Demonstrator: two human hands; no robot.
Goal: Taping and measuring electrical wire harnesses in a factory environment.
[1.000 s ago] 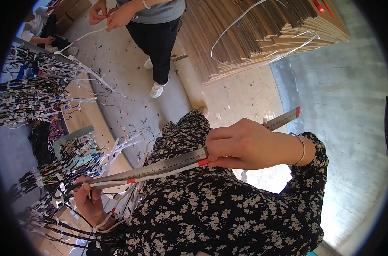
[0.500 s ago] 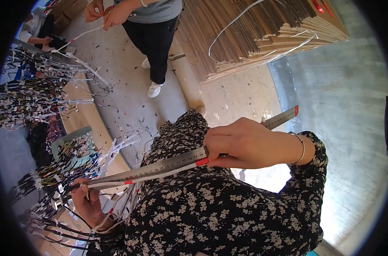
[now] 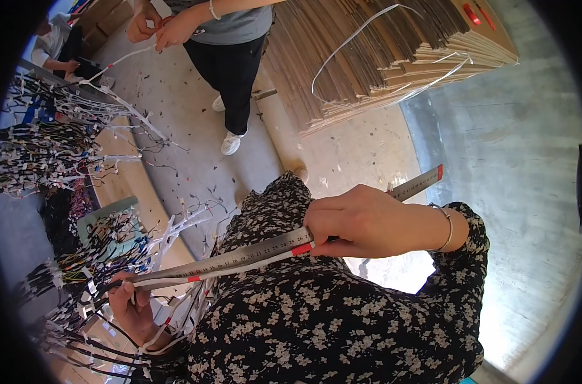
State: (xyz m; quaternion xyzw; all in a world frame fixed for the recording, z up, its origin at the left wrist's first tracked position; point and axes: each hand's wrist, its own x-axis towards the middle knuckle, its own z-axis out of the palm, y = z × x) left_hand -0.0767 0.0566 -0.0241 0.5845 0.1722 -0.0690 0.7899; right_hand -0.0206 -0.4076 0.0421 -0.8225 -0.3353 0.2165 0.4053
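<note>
The steel ruler point(image 3: 259, 248) spans between both grips, its graduated face visible, sloping upward from the left grip to the right grip. Its red-tipped end projects beyond the right grip, to the upper right. The white cable point(image 3: 249, 265) runs along the lower edge of the ruler, close beside it, and carries two red bands: one nearer the left grip, one directly at the fingertips of the right grip.

Right grip point(image 3: 364, 221): closed, clamping the ruler from above, thumb below, with the banded part of the cable at the fingertips. Left grip point(image 3: 132, 310): closed, pinching the cable against the near end of the ruler between thumb and fingers. A bracelet point(image 3: 450, 230) encircles the wrist behind the right grip.

The floral garment point(image 3: 291, 313) lies below and between the grips. Wire bundles point(image 3: 60, 272) extend to the left of the left grip; a pale green bin point(image 3: 94, 221) sits above that grip, with wires in it. Beyond the grips, toward the top, a co-worker point(image 3: 230, 70) holds another cable point(image 3: 127, 56). Stacked cardboard point(image 3: 348, 64) stands above the right grip; a grey wall point(image 3: 508, 160) rises to its right.
</note>
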